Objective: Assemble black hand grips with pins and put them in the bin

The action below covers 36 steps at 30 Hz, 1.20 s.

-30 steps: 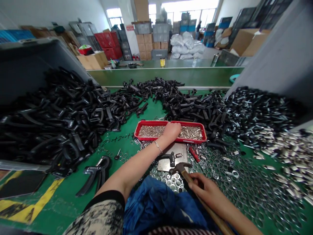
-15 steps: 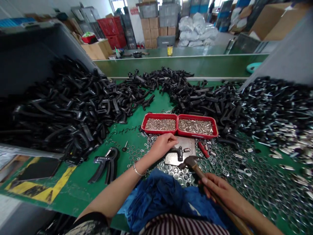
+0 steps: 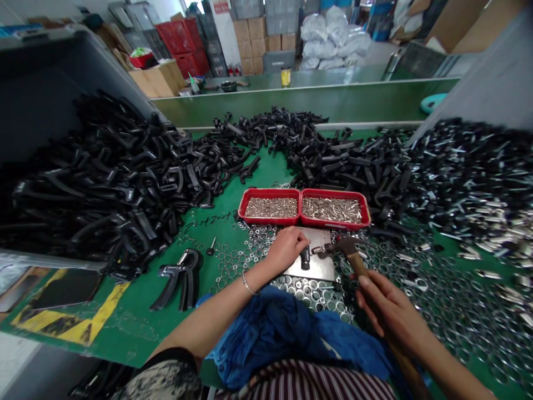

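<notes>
Right hand (image 3: 387,305) is wrapped round the wooden handle of a hammer (image 3: 355,261), whose head is held at the right side of a metal plate (image 3: 322,270); whether anything is touched by it cannot be told. A blue cloth (image 3: 266,336) is bunched across the lap below. The hammer can be judged stiff and heavy at the head, best held firmly round the wood, nearer the head for short, controlled taps.

The fingers of the left hand (image 3: 287,249) are bent together at a black part (image 3: 306,258), which is laid on the plate and partly covered by them; whether it is pinched or only steadied cannot be told. This part seems hard, light enough for the fingertips and perhaps slippery; it is best taken by its body, with the fingers kept clear of the hammer. Beside the hammer head a small spring (image 3: 317,250) is seen, likely to roll and best pinched across its coils.

Round the plate, thin metal rings (image 3: 333,304) are scattered over the green worktop (image 3: 133,325), light and easily slid. Farther off, two red trays (image 3: 335,224) are filled with small metal pieces (image 3: 332,210), which would be best picked up in a pinch. Beyond, black handles (image 3: 291,130) are heaped, probably stiff and apt to tangle
</notes>
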Each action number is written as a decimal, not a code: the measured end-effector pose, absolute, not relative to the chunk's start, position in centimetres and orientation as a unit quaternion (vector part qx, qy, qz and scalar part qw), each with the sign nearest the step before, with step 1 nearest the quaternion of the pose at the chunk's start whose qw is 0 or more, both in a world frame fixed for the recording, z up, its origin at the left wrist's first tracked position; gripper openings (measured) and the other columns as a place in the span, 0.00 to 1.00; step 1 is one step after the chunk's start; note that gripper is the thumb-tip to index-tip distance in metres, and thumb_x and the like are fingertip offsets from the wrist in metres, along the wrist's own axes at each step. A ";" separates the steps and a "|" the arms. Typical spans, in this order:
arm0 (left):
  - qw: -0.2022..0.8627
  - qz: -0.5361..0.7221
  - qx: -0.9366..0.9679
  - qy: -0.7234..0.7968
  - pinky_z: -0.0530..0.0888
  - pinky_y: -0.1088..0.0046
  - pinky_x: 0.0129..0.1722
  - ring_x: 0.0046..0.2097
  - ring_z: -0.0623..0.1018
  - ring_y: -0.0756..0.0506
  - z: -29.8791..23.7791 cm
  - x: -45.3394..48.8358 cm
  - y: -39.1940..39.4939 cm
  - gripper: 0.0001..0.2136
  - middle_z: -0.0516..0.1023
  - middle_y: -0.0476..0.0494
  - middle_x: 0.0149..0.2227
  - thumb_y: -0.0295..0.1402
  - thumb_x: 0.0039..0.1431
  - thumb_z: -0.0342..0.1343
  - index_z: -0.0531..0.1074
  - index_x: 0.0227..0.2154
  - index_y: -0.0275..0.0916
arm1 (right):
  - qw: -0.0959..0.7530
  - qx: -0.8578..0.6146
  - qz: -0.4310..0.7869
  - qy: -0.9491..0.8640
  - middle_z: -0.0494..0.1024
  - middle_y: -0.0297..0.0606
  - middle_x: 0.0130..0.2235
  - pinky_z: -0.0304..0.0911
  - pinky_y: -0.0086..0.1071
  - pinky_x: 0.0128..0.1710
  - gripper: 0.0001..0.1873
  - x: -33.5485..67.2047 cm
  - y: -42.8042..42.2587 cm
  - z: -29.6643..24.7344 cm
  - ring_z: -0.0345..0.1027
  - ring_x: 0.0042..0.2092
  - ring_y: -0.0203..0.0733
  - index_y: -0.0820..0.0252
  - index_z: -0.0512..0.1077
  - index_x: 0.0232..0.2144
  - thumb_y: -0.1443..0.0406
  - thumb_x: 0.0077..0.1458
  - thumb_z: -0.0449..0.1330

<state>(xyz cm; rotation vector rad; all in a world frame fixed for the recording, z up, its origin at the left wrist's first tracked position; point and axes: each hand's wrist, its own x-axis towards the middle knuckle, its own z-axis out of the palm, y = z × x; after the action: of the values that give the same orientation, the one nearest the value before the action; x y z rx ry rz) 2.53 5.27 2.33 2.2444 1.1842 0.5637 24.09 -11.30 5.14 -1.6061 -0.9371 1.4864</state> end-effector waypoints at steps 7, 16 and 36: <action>0.169 0.163 0.890 0.392 0.68 0.64 0.45 0.43 0.73 0.43 2.7 2.7 5.2 0.10 0.75 0.42 0.37 0.36 0.66 0.53 0.72 0.33 0.35 | 0.358 -0.630 0.563 -0.398 0.74 0.29 0.30 0.53 0.23 0.12 0.19 23.9 -10.7 4.8 0.56 0.16 0.28 0.55 0.64 0.41 0.47 0.62 0.54; 0.164 0.153 0.906 0.360 0.62 0.49 0.59 0.60 0.65 0.30 3.2 0.4 3.1 0.50 0.62 0.27 0.62 0.53 0.49 0.65 0.46 0.67 0.32 | 0.263 -0.682 0.340 -0.592 0.77 0.36 0.31 0.61 0.29 0.23 0.21 24.3 -9.8 8.1 0.70 0.27 0.40 0.56 0.68 0.51 0.50 0.65 0.50; 0.291 0.316 0.828 0.361 0.70 0.51 0.56 0.54 0.71 0.35 4.7 0.6 -5.2 0.39 0.70 0.33 0.53 0.50 0.55 0.62 0.54 0.64 0.39 | 0.337 -0.592 0.474 -0.558 0.78 0.38 0.33 0.69 0.39 0.40 0.19 21.6 -5.8 6.3 0.73 0.35 0.45 0.56 0.73 0.47 0.50 0.63 0.55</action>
<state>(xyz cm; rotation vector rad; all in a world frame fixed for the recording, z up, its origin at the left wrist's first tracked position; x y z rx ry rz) 0.63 -5.22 4.66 2.2087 0.9621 0.8418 21.57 -5.85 6.33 -1.5422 -1.4549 1.2367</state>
